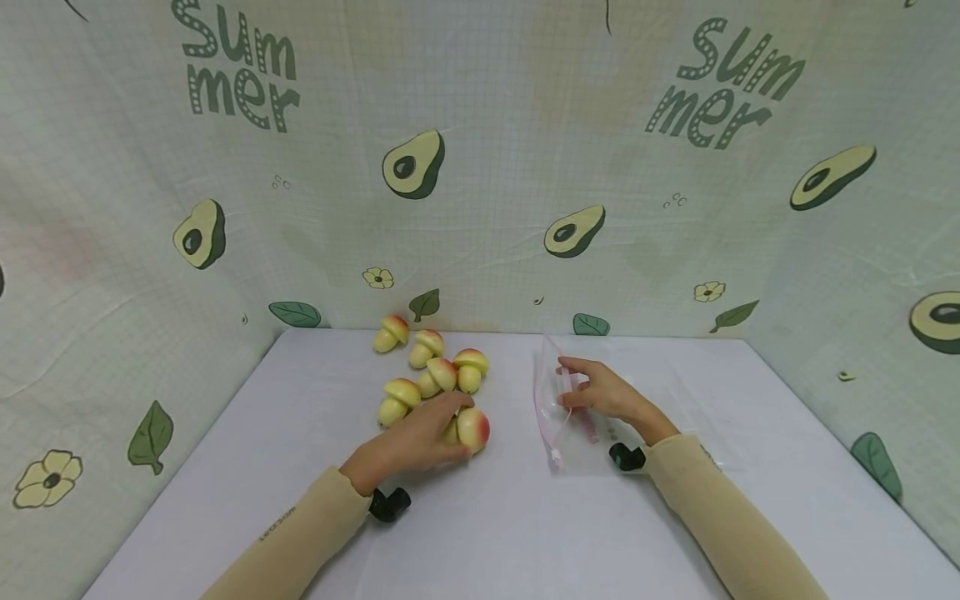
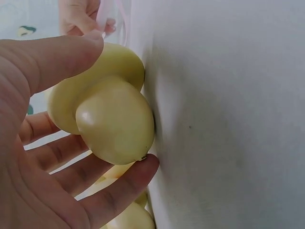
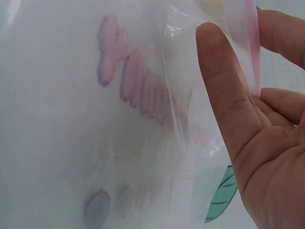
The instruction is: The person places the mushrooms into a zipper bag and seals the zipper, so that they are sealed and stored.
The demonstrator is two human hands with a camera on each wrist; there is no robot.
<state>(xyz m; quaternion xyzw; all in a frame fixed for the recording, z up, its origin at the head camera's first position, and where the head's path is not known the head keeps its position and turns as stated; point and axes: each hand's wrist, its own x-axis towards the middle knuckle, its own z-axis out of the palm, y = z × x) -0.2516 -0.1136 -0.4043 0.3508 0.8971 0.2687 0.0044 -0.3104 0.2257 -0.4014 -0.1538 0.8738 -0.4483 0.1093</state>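
My left hand [image 1: 420, 437] holds a yellow toy mushroom [image 1: 473, 429] with a reddish cap, low over the white table. In the left wrist view the thumb lies on the cap of this mushroom [image 2: 116, 121], and the fingers curl around its far side and stem end. Several similar mushrooms [image 1: 395, 402] lie just beyond that hand. On the right, my right hand [image 1: 603, 396] holds a clear plastic zip bag [image 1: 551, 417] by its pink-edged mouth. The right wrist view shows the thumb on one side of the bag film [image 3: 181, 62] and the fingers by the pink edge.
The white table [image 1: 517, 533] meets a patterned cloth backdrop [image 1: 487, 100] along its back and sides. Pink and grey printing [image 3: 143, 90] shows on the bag. A small black camera [image 1: 390, 505] sits on the left wrist, another [image 1: 627, 457] on the right.
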